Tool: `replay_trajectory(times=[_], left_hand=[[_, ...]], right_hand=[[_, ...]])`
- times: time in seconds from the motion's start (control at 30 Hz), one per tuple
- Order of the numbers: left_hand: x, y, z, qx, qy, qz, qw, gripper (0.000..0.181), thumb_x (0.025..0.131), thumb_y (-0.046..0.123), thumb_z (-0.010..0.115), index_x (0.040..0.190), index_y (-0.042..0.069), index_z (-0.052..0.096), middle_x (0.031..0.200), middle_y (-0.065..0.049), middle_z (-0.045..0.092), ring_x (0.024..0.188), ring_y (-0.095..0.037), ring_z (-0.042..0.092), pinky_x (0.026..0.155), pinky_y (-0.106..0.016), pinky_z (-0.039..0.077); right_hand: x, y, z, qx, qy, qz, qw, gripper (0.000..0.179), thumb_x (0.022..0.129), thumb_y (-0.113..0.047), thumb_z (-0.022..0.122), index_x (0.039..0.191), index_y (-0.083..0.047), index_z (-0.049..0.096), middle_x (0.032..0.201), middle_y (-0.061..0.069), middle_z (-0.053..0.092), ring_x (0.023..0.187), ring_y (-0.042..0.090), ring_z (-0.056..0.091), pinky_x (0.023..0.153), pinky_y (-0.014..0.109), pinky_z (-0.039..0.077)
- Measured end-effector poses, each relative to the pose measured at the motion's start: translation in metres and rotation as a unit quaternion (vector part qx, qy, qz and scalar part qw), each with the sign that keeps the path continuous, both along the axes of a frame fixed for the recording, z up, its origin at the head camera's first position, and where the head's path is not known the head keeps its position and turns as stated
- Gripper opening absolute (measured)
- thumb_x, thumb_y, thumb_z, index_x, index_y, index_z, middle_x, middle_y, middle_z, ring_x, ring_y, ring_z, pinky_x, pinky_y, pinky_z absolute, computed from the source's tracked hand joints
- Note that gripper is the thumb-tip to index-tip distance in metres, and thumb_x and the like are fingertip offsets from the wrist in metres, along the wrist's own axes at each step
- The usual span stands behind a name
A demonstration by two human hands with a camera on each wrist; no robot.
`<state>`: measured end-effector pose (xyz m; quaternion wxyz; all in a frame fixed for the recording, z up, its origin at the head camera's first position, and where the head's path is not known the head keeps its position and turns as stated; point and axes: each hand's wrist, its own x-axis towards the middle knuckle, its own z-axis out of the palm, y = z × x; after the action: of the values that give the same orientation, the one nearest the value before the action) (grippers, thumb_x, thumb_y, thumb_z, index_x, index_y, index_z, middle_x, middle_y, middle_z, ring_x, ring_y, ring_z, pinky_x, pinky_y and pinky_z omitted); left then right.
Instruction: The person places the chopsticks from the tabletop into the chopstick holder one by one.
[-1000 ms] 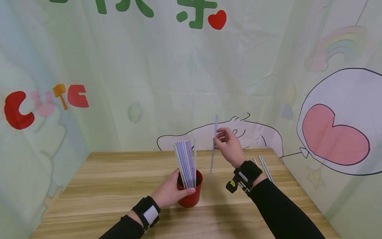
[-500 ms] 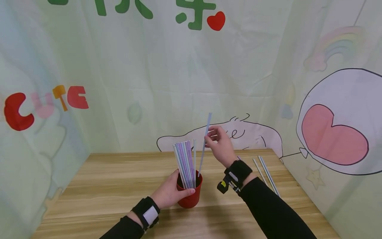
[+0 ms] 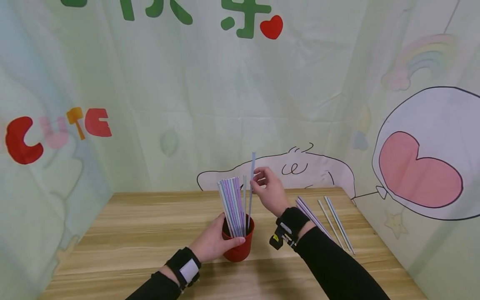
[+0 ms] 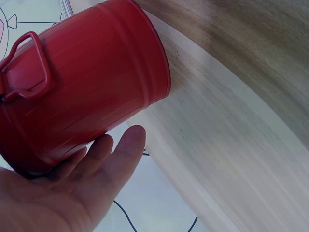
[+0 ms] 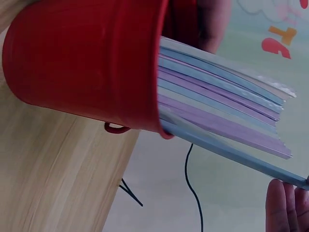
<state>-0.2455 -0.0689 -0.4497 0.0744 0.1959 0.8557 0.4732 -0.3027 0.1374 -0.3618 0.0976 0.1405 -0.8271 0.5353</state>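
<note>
A small red bucket [image 3: 239, 253] stands upright on the table, holding a bundle of purple, pale blue and silvery straws [image 3: 231, 204]. My left hand [image 3: 211, 243] grips the bucket's left side, thumb over the near rim; in the left wrist view its fingers [image 4: 120, 154] lie along the red wall. With my right hand [image 3: 271, 191] I pinch a light blue straw [image 3: 252, 171] near its upper part. Its lower end is inside the bucket at the right, apart from the main bundle, with one thin straw [image 3: 245, 200] between. The straws' bottoms are hidden by the bucket wall.
Right of the bucket, purple straws [image 3: 305, 208], a pale straw [image 3: 330, 221] and silvery blue straws [image 3: 339, 225] lie on the wooden table [image 3: 150, 233], partly behind my right forearm. A printed cloth backdrop [image 3: 157, 91] rises behind and beside the table.
My right hand has moved left and then down with the light blue straw, bringing its lower end into the bucket. The left hand and bucket have stayed in place.
</note>
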Motion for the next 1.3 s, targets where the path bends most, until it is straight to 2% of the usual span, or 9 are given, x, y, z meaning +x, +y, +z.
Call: replay_trajectory(times=[0.57,0.77,1.3], left_hand=[[0.0,0.001,0.0,0.007,0.007,-0.005,0.9999,0.089,0.089,0.046,0.077,0.157,0.016,0.029,0.153,-0.011,0.048,0.135,-0.032,0.054,0.111,-0.063,0.043],[0.0,0.0,0.0,0.01,0.002,-0.006,0.9999,0.089,0.089,0.044,0.077,0.157,0.017,0.028,0.153,-0.011,0.048,0.135,-0.033,0.053,0.111,-0.064,0.043],[-0.001,0.0,0.0,0.013,-0.009,-0.009,0.9998,0.091,0.088,0.043,0.078,0.159,0.019,0.025,0.156,-0.01,0.045,0.137,-0.034,0.052,0.111,-0.064,0.043]], right_hand=[[0.006,-0.001,-0.026,0.048,-0.045,0.013,0.9977,0.029,0.1,-0.014,0.065,0.126,-0.01,0.055,0.106,0.009,0.064,0.09,0.02,0.067,0.079,0.033,0.063],[0.007,-0.001,-0.035,0.066,-0.066,0.018,0.9955,0.027,0.1,-0.016,0.066,0.125,-0.014,0.055,0.108,0.008,0.064,0.094,0.02,0.067,0.081,0.034,0.063],[0.009,0.003,-0.046,0.074,-0.078,0.04,0.9934,0.027,0.1,-0.014,0.066,0.125,-0.011,0.056,0.107,0.009,0.063,0.091,0.02,0.066,0.081,0.035,0.063]])
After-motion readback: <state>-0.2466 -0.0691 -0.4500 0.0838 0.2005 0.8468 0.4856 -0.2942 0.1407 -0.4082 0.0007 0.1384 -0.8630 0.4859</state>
